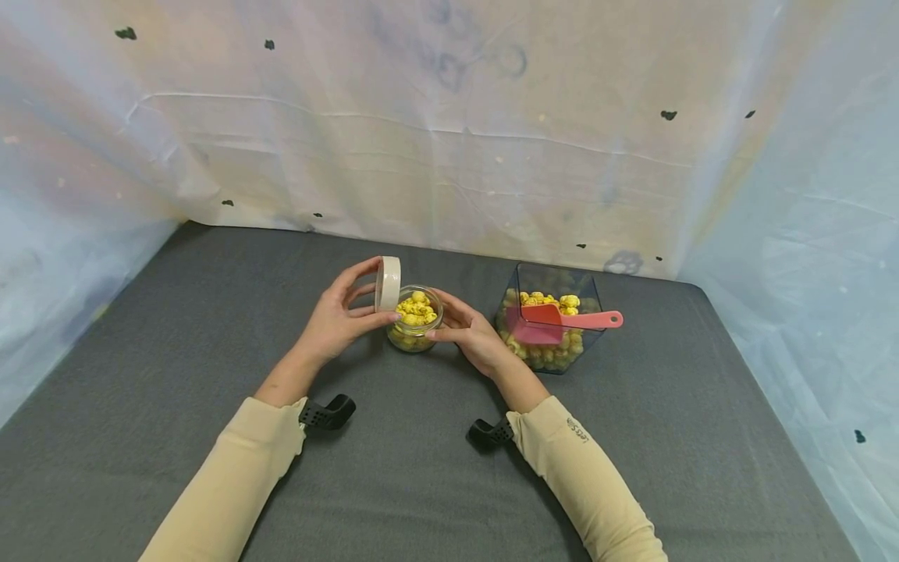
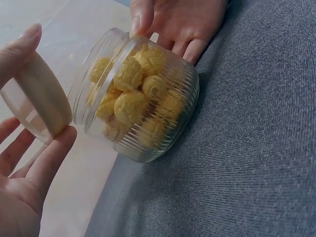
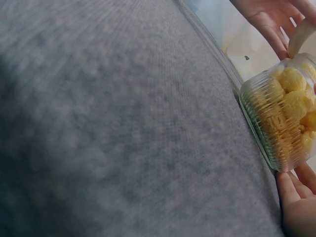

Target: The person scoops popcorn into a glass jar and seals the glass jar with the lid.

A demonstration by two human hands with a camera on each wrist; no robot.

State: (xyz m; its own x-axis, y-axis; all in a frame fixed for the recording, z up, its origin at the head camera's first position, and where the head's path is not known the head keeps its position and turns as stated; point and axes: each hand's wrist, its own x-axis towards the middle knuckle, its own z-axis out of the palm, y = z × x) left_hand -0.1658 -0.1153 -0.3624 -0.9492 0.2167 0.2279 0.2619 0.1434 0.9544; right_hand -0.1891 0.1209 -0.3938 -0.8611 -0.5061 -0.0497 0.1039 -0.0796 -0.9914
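My left hand (image 1: 332, 320) holds a pale cream round lid (image 1: 389, 284) on edge between thumb and fingers, right at the left side of the jar's mouth. The clear glass jar (image 2: 148, 133) stands upright on the table, filled with yellow popcorn balls (image 1: 417, 309); ribs line its lower wall in the left wrist view. From the right, my right hand (image 1: 477, 336) grips the jar, thumb near the front rim and fingers around the far side. In the right wrist view the lid (image 3: 301, 37) hangs close over the jar's rim.
Right of the jar stands a dark transparent bin (image 1: 595, 290) of the same yellow popcorn. A pink scoop (image 1: 593, 320) lies in it, its handle jutting over the right rim. Grey cloth covers the table (image 1: 393, 468); pale sheeting (image 1: 435, 156) rises behind and at both sides.
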